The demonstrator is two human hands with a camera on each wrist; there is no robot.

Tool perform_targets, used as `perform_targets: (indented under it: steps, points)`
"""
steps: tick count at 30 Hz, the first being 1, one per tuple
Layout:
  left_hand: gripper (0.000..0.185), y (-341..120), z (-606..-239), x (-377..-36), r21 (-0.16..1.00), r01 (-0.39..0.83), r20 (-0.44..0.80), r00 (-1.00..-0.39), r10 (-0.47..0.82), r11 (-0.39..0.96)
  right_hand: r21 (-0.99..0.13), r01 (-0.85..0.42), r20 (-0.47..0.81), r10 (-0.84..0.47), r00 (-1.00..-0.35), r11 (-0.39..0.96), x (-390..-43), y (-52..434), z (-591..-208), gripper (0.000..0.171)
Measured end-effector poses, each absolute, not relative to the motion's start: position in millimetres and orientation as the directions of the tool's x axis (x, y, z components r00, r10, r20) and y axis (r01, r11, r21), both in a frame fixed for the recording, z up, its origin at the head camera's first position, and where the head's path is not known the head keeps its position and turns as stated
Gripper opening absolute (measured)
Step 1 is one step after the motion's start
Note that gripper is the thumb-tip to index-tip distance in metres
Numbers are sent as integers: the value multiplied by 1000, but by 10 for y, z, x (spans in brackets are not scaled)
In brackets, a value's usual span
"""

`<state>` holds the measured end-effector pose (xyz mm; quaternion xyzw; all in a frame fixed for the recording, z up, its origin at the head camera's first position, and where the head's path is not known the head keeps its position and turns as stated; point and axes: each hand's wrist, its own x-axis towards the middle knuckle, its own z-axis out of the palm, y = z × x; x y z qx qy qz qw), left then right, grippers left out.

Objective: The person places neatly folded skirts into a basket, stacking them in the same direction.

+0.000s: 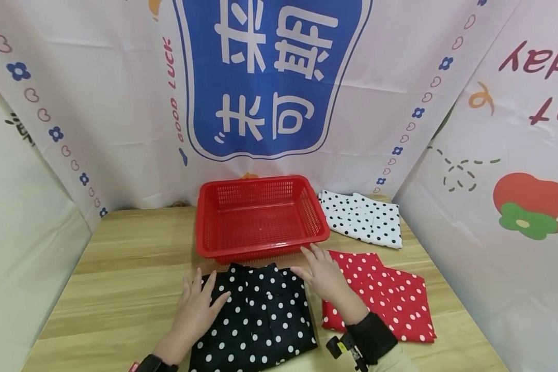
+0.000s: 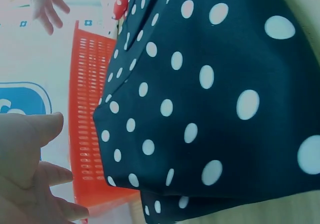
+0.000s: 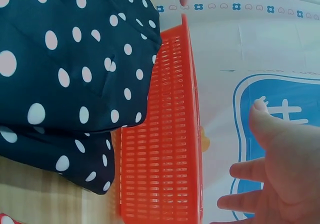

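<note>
A folded black cloth with white dots [image 1: 256, 320] lies on the table in front of a red plastic basket [image 1: 260, 250]. My left hand [image 1: 197, 305] is over the cloth's left edge, fingers spread and holding nothing. Near the cloth's upper right corner, my right hand [image 1: 324, 274] has its fingers extended, close to the basket's front rim, and it too holds nothing. In both wrist views the hands' fingers stand apart from the black cloth. The basket's mesh side [image 3: 160, 149] shows beyond the cloth in the right wrist view.
To the right lies a folded red cloth with white dots [image 1: 395, 299], partly behind my right forearm. A folded white cloth with black dots [image 1: 362, 217] lies beside the basket at the back right. Printed fabric sheets [image 1: 135, 129] hang around the wooden table [image 1: 107, 289].
</note>
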<state>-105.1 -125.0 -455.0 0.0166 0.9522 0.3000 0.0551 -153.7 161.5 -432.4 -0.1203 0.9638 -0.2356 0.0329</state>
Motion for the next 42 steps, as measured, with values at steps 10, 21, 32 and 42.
perform_targets:
  steps: [10, 21, 32, 42]
  points:
    - [71, -1322, -4772, -1035, 617, -120, -201, -980, 8, 778, -633, -117, -59, -197, -979, 765, -1411, 1566, -4622, 64]
    - [73, -1420, -4972, -1036, 672, -265, -275, -956, -98, 691, -728, 6, -132, -132, -982, 685, -1357, 1562, -4831, 64]
    - [64, -1466, -5196, -993, 815, -332, -347, -936, -58, 475, -801, 217, -292, -49, -955, 558, -1267, 1486, -5088, 76]
    - [63, -1440, -5281, -926, 842, -415, -405, -908, -104, 346, -848, 301, -333, 4, -943, 437, -1303, 1433, -5223, 67]
